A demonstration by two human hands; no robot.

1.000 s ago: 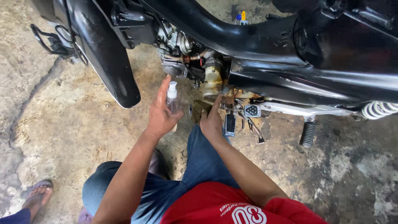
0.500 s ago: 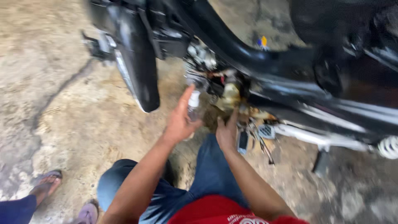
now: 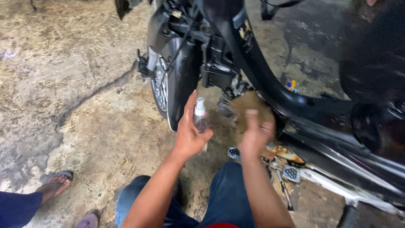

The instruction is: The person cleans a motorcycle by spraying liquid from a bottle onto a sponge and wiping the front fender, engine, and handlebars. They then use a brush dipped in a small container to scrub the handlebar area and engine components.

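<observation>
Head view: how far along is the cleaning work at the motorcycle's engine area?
Looks done: little can be confirmed; the engine area is blurred. In hand: the left hand grips a small clear spray bottle with a white pump top, upright; the right hand presses a brownish rag near the engine. Left: scattered tools lie on the concrete floor, not gathered.

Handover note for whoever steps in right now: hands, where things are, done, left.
Left hand: holds a small clear pump bottle with a white top, upright.
Right hand: blurred, presses a brown rag against the black motorcycle's engine area.
Things: loose tools on the cracked concrete floor by the footpeg.
Done: bottle in hand, rag on engine.
Left: cannot tell how much is wiped.
</observation>
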